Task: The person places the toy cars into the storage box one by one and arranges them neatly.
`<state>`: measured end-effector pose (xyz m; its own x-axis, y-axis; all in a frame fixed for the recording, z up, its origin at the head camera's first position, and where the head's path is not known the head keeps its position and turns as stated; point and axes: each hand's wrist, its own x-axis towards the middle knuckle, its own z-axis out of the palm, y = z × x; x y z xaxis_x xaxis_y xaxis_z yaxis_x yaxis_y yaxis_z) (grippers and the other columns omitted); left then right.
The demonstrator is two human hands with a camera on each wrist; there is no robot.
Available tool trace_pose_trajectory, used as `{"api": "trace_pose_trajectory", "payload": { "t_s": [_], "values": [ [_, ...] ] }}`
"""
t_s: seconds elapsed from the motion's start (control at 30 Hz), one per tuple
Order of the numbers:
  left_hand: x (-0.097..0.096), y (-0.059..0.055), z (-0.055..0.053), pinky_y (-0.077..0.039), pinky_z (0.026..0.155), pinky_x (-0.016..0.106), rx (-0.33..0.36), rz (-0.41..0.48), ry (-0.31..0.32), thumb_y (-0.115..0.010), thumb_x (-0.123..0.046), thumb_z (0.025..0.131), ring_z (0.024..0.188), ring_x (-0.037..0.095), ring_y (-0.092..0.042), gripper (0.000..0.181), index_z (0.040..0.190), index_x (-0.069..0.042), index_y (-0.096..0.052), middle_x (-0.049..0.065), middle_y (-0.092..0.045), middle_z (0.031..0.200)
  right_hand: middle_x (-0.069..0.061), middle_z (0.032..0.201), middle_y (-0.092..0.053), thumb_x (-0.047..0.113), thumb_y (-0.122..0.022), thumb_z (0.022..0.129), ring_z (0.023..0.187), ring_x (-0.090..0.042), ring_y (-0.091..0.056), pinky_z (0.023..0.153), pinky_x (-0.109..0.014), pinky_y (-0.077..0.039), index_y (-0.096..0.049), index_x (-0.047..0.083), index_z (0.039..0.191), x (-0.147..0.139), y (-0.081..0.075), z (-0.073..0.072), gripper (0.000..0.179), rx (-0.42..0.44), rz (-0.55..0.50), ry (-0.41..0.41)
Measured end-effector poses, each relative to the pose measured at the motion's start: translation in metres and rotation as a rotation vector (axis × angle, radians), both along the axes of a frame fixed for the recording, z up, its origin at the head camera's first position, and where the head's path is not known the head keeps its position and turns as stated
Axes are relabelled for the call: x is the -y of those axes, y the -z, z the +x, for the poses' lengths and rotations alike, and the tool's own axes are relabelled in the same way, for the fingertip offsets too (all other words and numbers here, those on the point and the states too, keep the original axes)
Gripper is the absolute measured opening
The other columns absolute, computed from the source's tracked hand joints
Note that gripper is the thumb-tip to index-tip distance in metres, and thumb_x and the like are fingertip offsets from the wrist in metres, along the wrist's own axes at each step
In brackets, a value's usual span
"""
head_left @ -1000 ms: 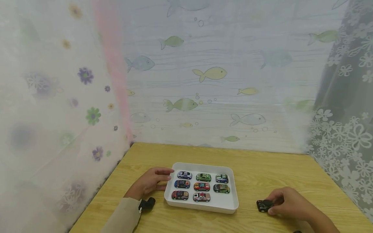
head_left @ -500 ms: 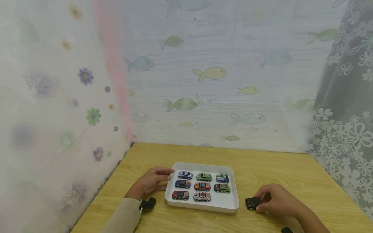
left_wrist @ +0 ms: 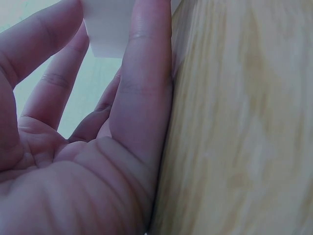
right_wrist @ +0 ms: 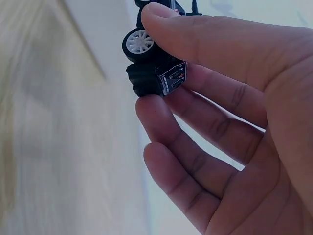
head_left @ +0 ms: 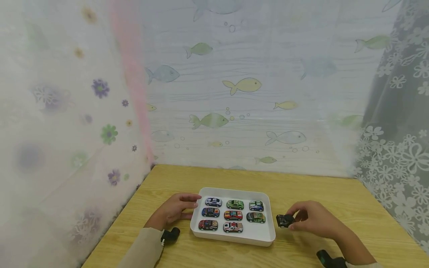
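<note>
My right hand point(head_left: 313, 219) pinches a black toy car point(head_left: 285, 221) between thumb and fingers, just right of the white tray point(head_left: 234, 240). In the right wrist view the car's white-spoked wheel point(right_wrist: 140, 42) shows below the thumb, with the ring and little fingers loosely bent underneath. My left hand point(head_left: 175, 208) rests on its side at the tray's left wall, fingers extended and fingertips at the rim; the left wrist view has the little-finger edge along the tabletop. Inside the tray several toy cars stand in rows, among them a red and yellow car point(head_left: 233, 215) and a white and red car point(head_left: 232, 227).
The tray stands on a wood-grain table point(head_left: 161, 182). Behind it hangs a fish-print curtain point(head_left: 248, 111), with a flower-print sheet point(head_left: 73, 130) on the left. A black wrist device point(head_left: 170, 235) sits at the left sleeve, another one point(head_left: 330, 259) near the right wrist.
My right hand has carried the black car leftward and up off the table, to beside the tray's right wall. The left hand and the cars in the tray have stayed put.
</note>
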<state>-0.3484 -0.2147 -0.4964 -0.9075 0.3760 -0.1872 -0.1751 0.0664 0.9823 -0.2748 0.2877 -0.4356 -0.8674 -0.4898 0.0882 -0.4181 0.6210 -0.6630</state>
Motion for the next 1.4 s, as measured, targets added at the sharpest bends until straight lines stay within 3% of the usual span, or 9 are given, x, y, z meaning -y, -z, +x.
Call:
{"api": "trace_pose_trajectory", "payload": {
  "t_s": [0.37, 0.7, 0.93, 1.1, 1.4],
  "values": [
    [0.0, 0.0, -0.001, -0.061, 0.093, 0.044, 0.005, -0.001, 0.004, -0.074, -0.018, 0.097, 0.121, 0.024, -0.066, 0.048, 0.142, -0.007, -0.062, 0.016, -0.055, 0.149, -0.003, 0.104, -0.075, 0.033, -0.087, 0.084, 0.083, -0.013, -0.073, 0.068, -0.027, -0.059, -0.075, 0.016, 0.112, 0.028, -0.017, -0.007, 0.035, -0.011, -0.053, -0.015],
    [0.001, 0.0, 0.001, -0.062, 0.093, 0.045, -0.005, -0.015, 0.002, -0.073, -0.019, 0.098, 0.123, 0.025, -0.065, 0.047, 0.142, -0.007, -0.062, 0.016, -0.054, 0.15, -0.007, 0.119, -0.073, 0.032, -0.084, 0.089, 0.087, -0.012, -0.072, 0.071, -0.028, -0.061, -0.073, 0.016, 0.125, 0.048, -0.035, -0.012, 0.041, -0.061, -0.106, -0.009],
    [0.001, 0.0, 0.001, -0.062, 0.092, 0.045, -0.016, -0.006, 0.007, -0.075, -0.019, 0.097, 0.12, 0.025, -0.066, 0.05, 0.143, -0.004, -0.061, 0.017, -0.055, 0.149, -0.006, 0.114, -0.074, 0.033, -0.082, 0.09, 0.086, -0.012, -0.073, 0.071, -0.027, -0.061, -0.074, 0.013, 0.121, 0.061, -0.028, -0.015, 0.039, -0.075, -0.126, -0.027],
    [0.001, -0.001, 0.003, -0.062, 0.09, 0.045, -0.014, -0.004, -0.02, -0.074, -0.016, 0.097, 0.118, 0.026, -0.068, 0.047, 0.141, -0.003, -0.062, 0.018, -0.057, 0.147, -0.01, 0.119, -0.072, 0.032, -0.08, 0.092, 0.088, -0.017, -0.074, 0.073, -0.028, -0.061, -0.073, 0.012, 0.124, 0.071, -0.025, -0.015, 0.038, -0.055, -0.129, -0.072],
    [0.0, 0.001, 0.0, -0.062, 0.091, 0.045, -0.01, 0.0, -0.001, -0.076, -0.019, 0.096, 0.118, 0.025, -0.068, 0.049, 0.141, -0.005, -0.062, 0.016, -0.058, 0.146, -0.002, 0.113, -0.074, 0.037, -0.081, 0.09, 0.084, -0.012, -0.073, 0.069, -0.025, -0.059, -0.076, 0.016, 0.116, 0.077, -0.022, -0.015, 0.034, -0.047, -0.043, -0.055]
  ]
}}
